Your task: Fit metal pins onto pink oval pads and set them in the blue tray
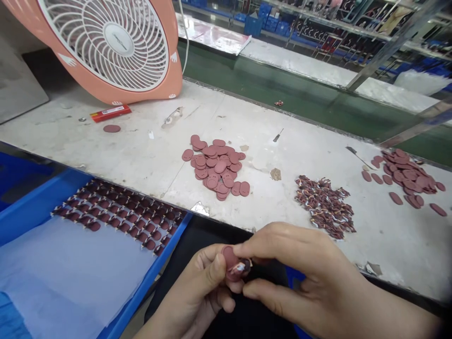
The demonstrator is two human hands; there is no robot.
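Note:
My left hand point(208, 278) is closed around a dark red oval disc point(229, 256), pinched between thumb and fingers. On the disc's face sits a small brown, white and pale blue ornament point(240, 267). From the right my right hand point(300, 268) reaches over, its index finger and thumb curled about the ornament and the disc's edge. Beyond the hands lies a pile of loose oval discs point(217, 165), some with small holes. A heap of small ornaments point(325, 205) lies on the bench further right. Whether the ornament is joined to the disc cannot be made out.
A blue tray point(185, 230) at the left holds rows of discs with ornaments on white sheeting point(88, 268). An orange fan point(173, 70) stands at the back left near a red box point(110, 113). Another disc pile point(409, 174) lies far right on the bench point(282, 155).

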